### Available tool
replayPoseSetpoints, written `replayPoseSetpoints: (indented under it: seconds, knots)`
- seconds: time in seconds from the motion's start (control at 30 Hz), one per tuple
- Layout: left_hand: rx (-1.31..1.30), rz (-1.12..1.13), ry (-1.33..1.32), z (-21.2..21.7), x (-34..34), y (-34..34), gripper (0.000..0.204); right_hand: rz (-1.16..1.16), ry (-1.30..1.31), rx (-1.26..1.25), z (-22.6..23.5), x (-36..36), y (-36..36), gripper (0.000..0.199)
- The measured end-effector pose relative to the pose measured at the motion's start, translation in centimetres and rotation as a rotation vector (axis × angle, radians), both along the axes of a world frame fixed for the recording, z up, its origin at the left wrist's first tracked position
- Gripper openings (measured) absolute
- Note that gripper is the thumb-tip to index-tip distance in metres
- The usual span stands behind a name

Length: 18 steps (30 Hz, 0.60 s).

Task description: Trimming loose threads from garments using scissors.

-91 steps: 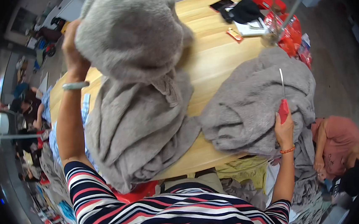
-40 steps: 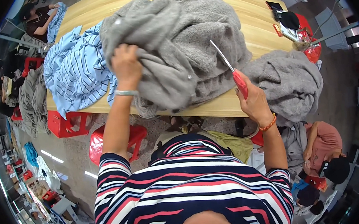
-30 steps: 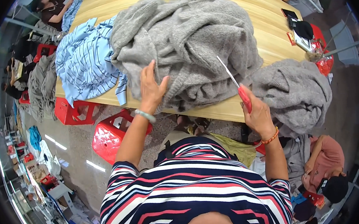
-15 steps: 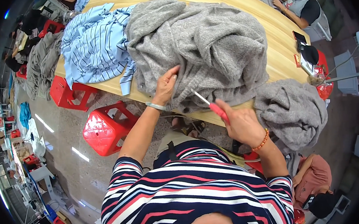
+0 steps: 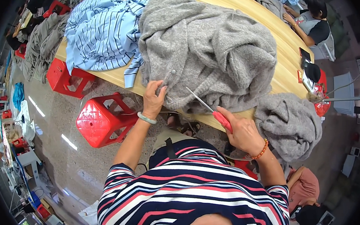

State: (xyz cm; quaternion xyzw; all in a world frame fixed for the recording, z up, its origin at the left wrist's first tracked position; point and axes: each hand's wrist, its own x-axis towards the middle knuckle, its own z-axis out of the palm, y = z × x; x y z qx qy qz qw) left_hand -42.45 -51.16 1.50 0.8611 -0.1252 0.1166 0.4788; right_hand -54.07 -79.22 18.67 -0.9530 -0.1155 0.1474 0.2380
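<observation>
My left hand (image 5: 153,100), with a pale bangle at the wrist, is at the near left edge of a heaped grey knitted garment (image 5: 225,45). Its fingers curl inward and seem to pinch the knit there, though the fingertips are partly hidden. A small light tuft (image 5: 172,72) lies on the knit just beyond them. In my right hand (image 5: 243,129) is a red-handled tool (image 5: 202,101) with a slim, pointed metal shaft. Its tip is directed forward and left, over the knit near my left hand; whether it touches cannot be told.
Left of the grey heap lies blue striped clothing (image 5: 102,34) on the wooden table (image 5: 287,47). More grey knit (image 5: 289,125) hangs at the near right edge. Red stools (image 5: 98,121) stand at left. One co-worker (image 5: 316,21) sits far right, another (image 5: 304,187) near right.
My left hand has drawn back toward me and left, its fingers now curled. The tool's tip has swung slightly away from me. The whole view has shifted a little.
</observation>
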Motion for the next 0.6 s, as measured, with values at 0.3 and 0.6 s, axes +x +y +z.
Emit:
replayPoseSetpoints:
  seconds: [0.3, 0.6]
  knots:
    - [-1.223, -0.158, 0.699, 5.8, 3.5, -4.5, 0.021, 0.044, 0.124, -0.034, 3.5, 1.5, 0.8, 0.054]
    - [-1.108, -0.259, 0.685, 8.4, 4.8, -6.1, 0.014, -0.078, -0.022, 0.052, 4.4, 2.8, -0.4, 0.051]
